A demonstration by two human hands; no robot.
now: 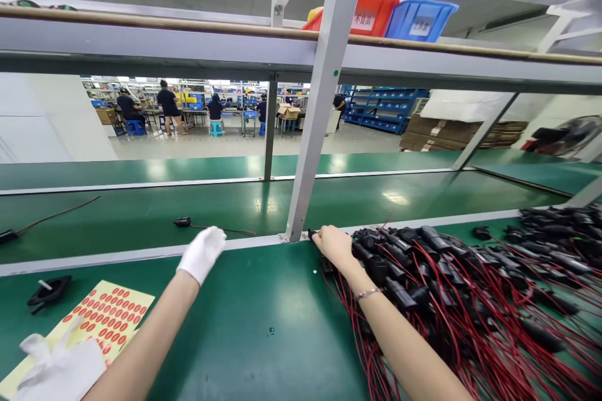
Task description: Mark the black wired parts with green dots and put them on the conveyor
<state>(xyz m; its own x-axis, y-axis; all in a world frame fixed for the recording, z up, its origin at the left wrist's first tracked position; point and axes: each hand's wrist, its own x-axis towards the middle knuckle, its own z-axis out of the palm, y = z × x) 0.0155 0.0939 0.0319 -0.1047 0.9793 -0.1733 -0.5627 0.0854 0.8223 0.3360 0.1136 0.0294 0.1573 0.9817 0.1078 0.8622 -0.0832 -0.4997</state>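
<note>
My left hand (203,255), in a white glove, reaches over the near rail of the green belt. Its fingers stretch forward with nothing visible in them, and the fingertips are partly turned away. Just beyond lies a black cylindrical part (182,222) with a thin wire that passes behind the glove. My bare right hand (333,247) is closed at the left edge of a heap of black cylindrical parts with red and black wires (399,282). A small black tip (311,234) shows at its fingers; the rest of that piece is hidden.
At left, a yellow sheet of red oval stickers (113,310) lies under a white glove (70,363), beside a black housing (49,293). Another wired black part (8,236) rests on the belt (141,219). A white post (313,119) rises between my hands. Shelf bins (418,22) stand overhead.
</note>
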